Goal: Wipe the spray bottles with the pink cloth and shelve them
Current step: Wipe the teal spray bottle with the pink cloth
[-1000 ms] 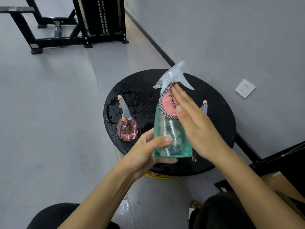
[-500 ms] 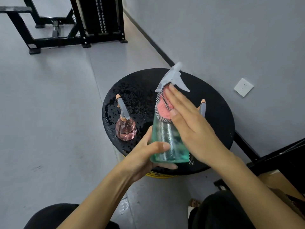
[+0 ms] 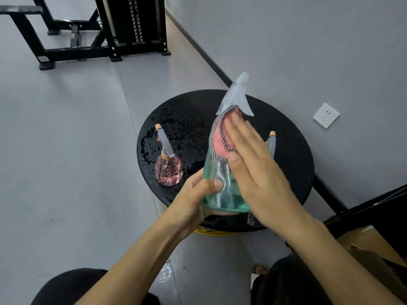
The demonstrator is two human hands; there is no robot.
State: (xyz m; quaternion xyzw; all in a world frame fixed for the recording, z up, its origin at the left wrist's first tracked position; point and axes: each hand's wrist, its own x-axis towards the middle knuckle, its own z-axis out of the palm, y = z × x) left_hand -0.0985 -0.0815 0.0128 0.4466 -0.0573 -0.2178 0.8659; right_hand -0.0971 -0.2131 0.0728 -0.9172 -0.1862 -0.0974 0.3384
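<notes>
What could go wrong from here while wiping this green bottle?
The left hand grips the green bottle only at its base while the right hand presses flat near its neck; it might tip. The pink cloth is pressed, not gripped, so it could slide off. The table is wet; a wiped bottle set there may get wet again.

We observe the left hand [image 3: 191, 203] gripping the base of the green spray bottle [image 3: 217, 172], which is tilted above the round black bench [image 3: 290, 155]. The right hand [image 3: 257, 172], fingers straight, presses the pink cloth [image 3: 221, 139] against the bottle's neck. A pink bottle [image 3: 168, 172] stands upright on the bench (droplets visible around it).
</notes>
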